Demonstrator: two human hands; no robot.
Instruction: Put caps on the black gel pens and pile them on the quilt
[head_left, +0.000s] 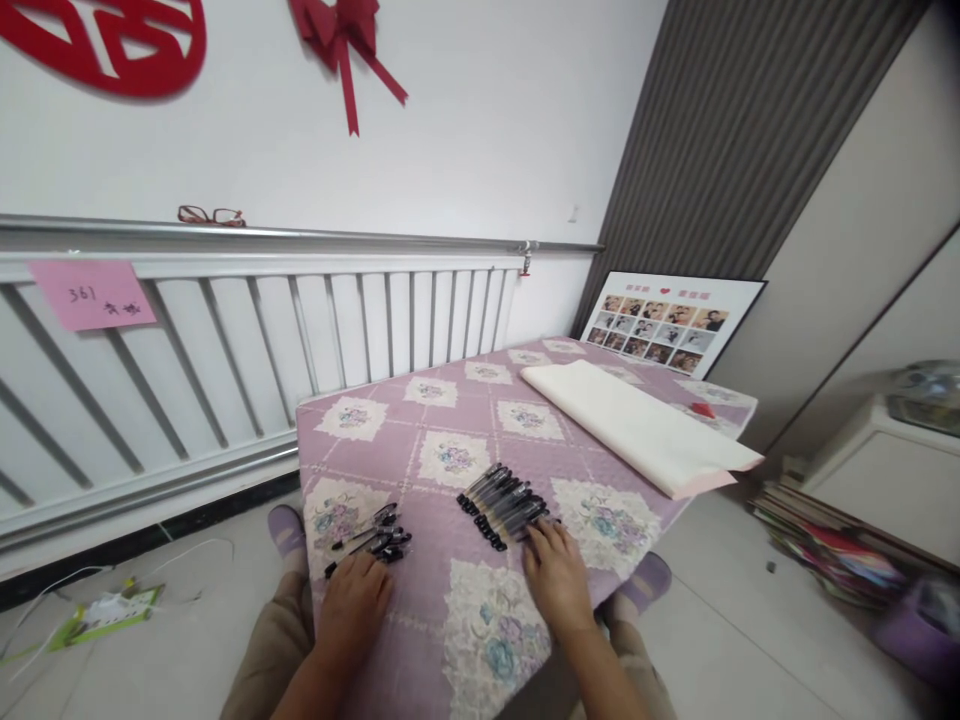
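Note:
Black-capped gel pens (502,503), several with clear barrels, lie side by side in a slanted row on a flowered tablecloth (420,510). At the near right end of that row rests my right hand (556,572), its slightly bent fingers touching the last pens. A smaller, loose heap of similar pens (373,540) lies to the left, pointing different ways. My left hand (358,600) is just below this heap, fingers lowered onto the cloth beside the nearest pens; its thumb is out of sight. Neither hand visibly lifts a pen.
A folded cream sheet (637,420) lies across the table's right side and overhangs its edge. Behind stand a radiator (390,325) and a photo board (660,325). A stack of papers (825,545) and a purple bin (922,630) are on the floor right; a power strip (112,615) lies left.

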